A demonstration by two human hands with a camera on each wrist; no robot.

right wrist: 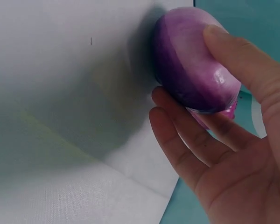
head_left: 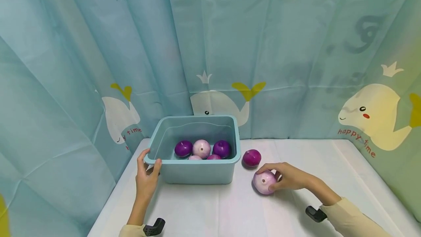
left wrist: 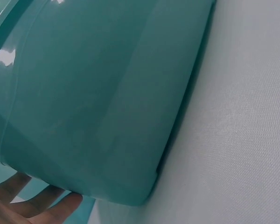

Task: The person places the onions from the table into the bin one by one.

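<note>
My left hand grips the front left corner of a blue plastic bin, thumb at the front rim and fingers along the left side. In the left wrist view its fingers lie against the bin's wall. Inside the bin are several onions, among them a dark purple onion and a pale onion. On the right, my right hand holds a pale purple onion between thumb and fingers, low over the white tabletop. Behind it sits a magenta onion.
A white cloth covers the table. Light blue curtains printed with whales hang behind and along both sides, close to the bin's back. Each wrist carries a black strap device near a cream sleeve.
</note>
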